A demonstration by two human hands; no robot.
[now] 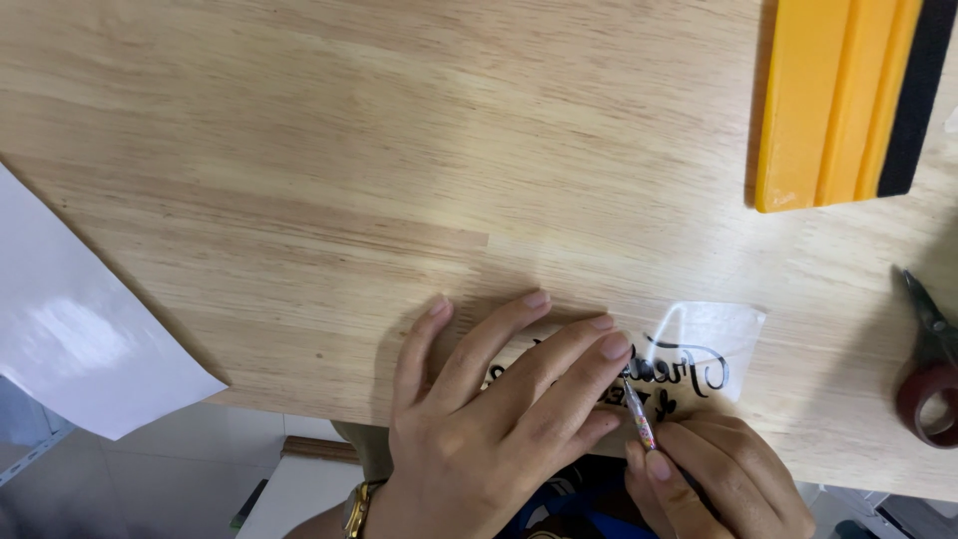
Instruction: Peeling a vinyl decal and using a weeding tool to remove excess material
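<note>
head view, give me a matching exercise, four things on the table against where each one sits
Things:
1. yellow squeegee
2. red-handled scissors
3. white glossy sheet
4. clear sheet with black lettering

Places:
A. at the left edge, hanging over the table's front edge
B. under the left hand, worked on with a thin pointed tool held by the right hand
C. top right corner
D. at the right edge, below the squeegee

Pairs: 1-C, 2-D, 3-A, 4-B
</note>
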